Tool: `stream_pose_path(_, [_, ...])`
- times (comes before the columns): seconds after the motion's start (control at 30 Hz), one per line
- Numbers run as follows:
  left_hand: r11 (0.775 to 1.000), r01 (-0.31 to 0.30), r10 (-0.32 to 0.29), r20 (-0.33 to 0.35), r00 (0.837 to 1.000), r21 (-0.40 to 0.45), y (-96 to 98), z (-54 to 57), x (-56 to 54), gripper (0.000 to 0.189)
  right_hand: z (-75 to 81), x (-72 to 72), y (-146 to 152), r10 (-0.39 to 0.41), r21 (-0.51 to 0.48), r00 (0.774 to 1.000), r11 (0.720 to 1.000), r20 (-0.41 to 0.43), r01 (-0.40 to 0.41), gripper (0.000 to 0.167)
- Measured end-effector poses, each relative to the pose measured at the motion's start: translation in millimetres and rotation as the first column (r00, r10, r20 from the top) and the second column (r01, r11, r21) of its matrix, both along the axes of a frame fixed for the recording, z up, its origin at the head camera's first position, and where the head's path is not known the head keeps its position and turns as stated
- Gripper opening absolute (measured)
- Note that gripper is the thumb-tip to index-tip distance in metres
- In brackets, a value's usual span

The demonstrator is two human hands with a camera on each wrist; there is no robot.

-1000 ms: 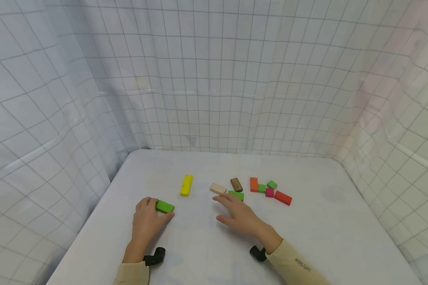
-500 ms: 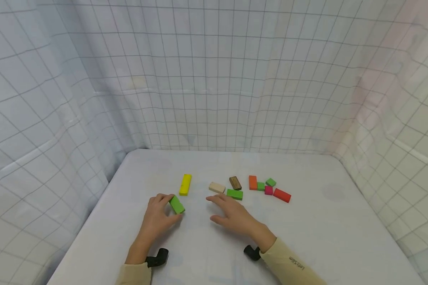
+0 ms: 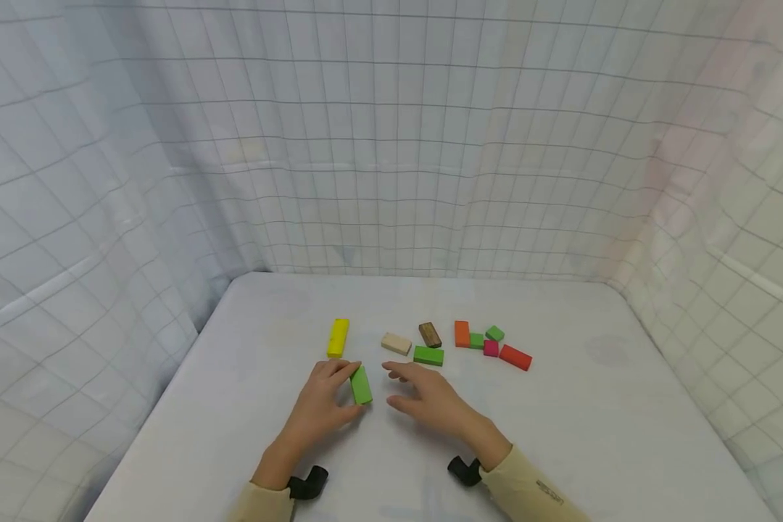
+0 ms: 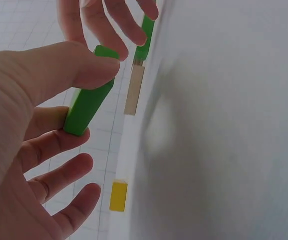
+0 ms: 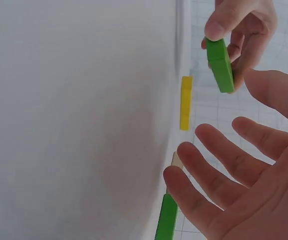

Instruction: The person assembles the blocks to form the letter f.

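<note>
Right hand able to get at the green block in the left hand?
Probably yes: the right hand is empty and close by, nothing shows between it and the green block, and the left hand leaves the facing side uncovered.

One marking is noted, in the head view: a single short line of small dark lettering [image 3: 549,491] on the person's right sleeve, of plain beige fabric [image 3: 528,487]. The line runs lengthwise along the sleeve, slanting down to the right in that view. Its characters are too small and blurred for a reading. Legible text, brands or numbers: none.
</note>
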State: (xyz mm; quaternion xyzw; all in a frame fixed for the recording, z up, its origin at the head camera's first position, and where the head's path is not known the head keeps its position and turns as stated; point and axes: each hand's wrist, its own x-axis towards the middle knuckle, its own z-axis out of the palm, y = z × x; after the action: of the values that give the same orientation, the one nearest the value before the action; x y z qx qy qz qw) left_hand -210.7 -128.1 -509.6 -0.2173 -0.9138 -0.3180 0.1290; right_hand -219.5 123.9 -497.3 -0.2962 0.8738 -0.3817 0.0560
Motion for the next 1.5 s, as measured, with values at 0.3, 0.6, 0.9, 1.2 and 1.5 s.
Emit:
stream_pose_path(0.3, [0.991, 0.121, -0.124, -0.049, 0.991, -0.049, 21.1, -2.8, 7.7, 0.071, -0.8, 11.2, 9.4, -0.037, -0.148, 0.981, 0.987, 0.192, 0.067, 0.055])
stream_pose_path(0.6, [0.98, 0.185, -0.183, 0.029, 0.983, -0.076, 37.3, -0.4, 15.5, 0.067, -7.5, 18.6, 19.7, -0.092, -0.149, 0.96, 0.98, 0.263, 0.135, 0.036])
stream_pose_path(0.9, [0.975, 0.209, -0.192, 0.183, 0.964, -0.081, 39.4, -9.3, 17.3, 0.066, -15.7, 16.1, 23.3, -0.116, -0.071, 0.957, 0.988, 0.265, 0.139, 0.025])
stream_pose_path(1.2, [0.975, 0.217, -0.203, 0.21, 0.956, -0.046, 43.3, -12.6, 20.0, 0.065, -12.8, 18.6, 22.7, -0.107, -0.022, 0.977, 0.993, 0.187, 0.113, 0.025])
stream_pose_path(1.5, [0.979, 0.202, -0.188, 0.282, 0.941, -0.024, 41.0, -9.7, 21.0, 0.07, -14.0, 18.4, 21.6, -0.103, -0.001, 0.978, 0.994, 0.182, 0.105, 0.026])
